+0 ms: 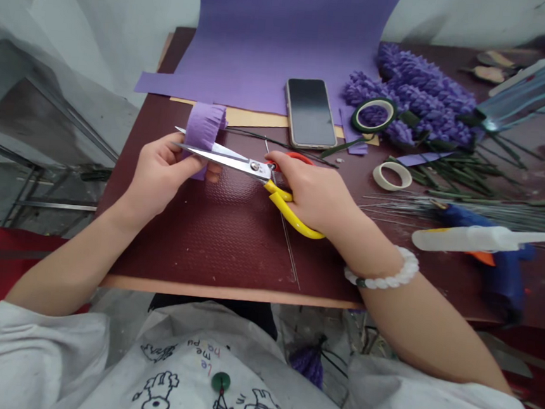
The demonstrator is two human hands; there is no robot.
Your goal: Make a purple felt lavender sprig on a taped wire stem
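My left hand (163,173) pinches a folded strip of purple crepe paper (204,125) and holds it upright above the dark red table (213,231). My right hand (318,192) grips scissors (256,168) with yellow and red handles. Their silver blades are parted around the lower part of the purple strip, tips pointing left. A white bead bracelet (385,275) circles my right wrist.
A large purple paper sheet (277,46) lies at the back with a phone (310,112) on it. To the right are purple paper flowers (420,93), green tape (374,115), white tape (392,175), green wire stems (482,207) and a blue glue gun (492,249).
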